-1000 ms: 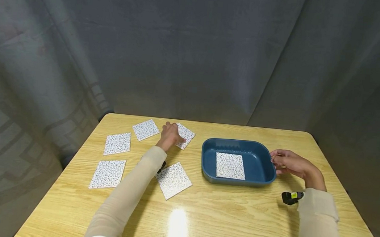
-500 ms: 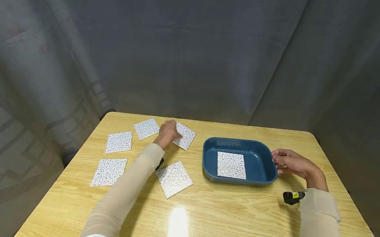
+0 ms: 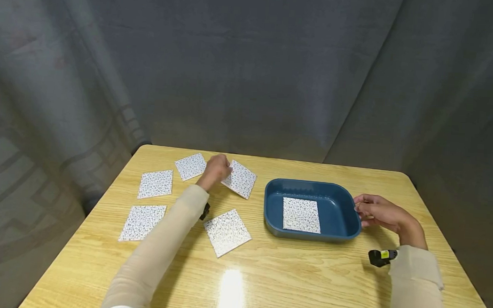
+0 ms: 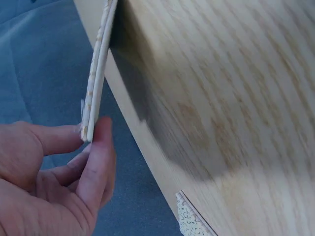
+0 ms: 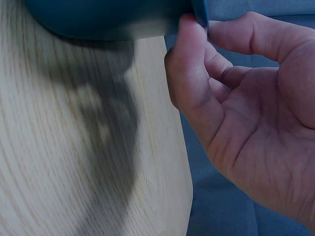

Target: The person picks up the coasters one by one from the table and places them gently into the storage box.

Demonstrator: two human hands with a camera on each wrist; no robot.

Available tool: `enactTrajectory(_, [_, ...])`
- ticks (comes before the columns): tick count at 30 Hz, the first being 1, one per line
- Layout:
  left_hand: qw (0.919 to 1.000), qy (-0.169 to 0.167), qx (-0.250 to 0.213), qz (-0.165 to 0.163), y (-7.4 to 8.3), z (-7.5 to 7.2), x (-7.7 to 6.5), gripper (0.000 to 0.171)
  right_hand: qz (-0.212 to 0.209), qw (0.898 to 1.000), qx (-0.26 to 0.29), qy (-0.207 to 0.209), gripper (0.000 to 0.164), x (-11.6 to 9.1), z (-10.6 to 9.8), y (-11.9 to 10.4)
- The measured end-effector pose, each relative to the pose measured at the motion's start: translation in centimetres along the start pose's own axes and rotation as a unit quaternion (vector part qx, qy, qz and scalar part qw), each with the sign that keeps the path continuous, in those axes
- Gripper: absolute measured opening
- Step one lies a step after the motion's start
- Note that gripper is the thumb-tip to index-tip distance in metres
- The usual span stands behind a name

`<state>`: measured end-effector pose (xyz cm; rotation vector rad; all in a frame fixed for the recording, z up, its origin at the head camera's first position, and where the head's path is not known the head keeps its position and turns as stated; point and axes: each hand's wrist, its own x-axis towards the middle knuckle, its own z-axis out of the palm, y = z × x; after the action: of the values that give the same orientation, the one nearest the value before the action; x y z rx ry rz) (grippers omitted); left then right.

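Observation:
My left hand (image 3: 217,169) pinches one edge of a white square coaster (image 3: 239,179) with a dark speckled pattern. In the left wrist view this coaster (image 4: 97,73) is seen edge-on between thumb and fingers, tilted, with its shadow on the wood. My right hand (image 3: 382,215) pinches the right rim of a dark blue rectangular tub (image 3: 269,227). The right wrist view shows the thumb and forefinger on the tub's wall (image 5: 113,22). Inside the tub, toward its left, a matching coaster (image 3: 302,215) lies flat.
More such coasters lie on the wooden table (image 3: 306,280): one at the back (image 3: 190,166), a left coaster (image 3: 155,184), a front-left coaster (image 3: 142,223) partly beside my left sleeve, and a coaster near the middle (image 3: 227,233). Grey curtains (image 3: 243,69) hang behind the table.
My left hand has closed its fingers on the coaster's edge and tilted it up from the table, shifting it slightly toward me. The right hand keeps its hold on the tub.

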<state>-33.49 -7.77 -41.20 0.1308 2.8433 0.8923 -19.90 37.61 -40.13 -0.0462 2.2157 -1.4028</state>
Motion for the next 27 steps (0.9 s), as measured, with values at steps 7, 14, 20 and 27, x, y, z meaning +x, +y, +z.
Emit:
enactTrajectory(7, [0.9941,-0.046,-0.098,-0.001,-0.8,-0.4,-0.4,0.042,0.005,1.000,0.004,0.005,0.034,0.0,0.0,0.0])
enactTrajectory(14, [0.9715,-0.092,-0.218,-0.013,-1.6,-0.7,-0.8,0.016,0.006,1.000,0.006,0.007,0.032,0.0,0.2,0.0])
enactTrajectory(20, [0.9449,-0.130,-0.300,-0.018,-2.2,-1.3,-0.9,0.019,0.006,1.000,0.006,0.009,0.032,0.1,0.3,-0.1])
enactTrajectory(27, [0.9416,-0.126,-0.311,-0.028,-3.1,-2.1,-0.7,0.028,0.004,1.000,0.005,0.009,0.033,0.2,0.3,-0.2])
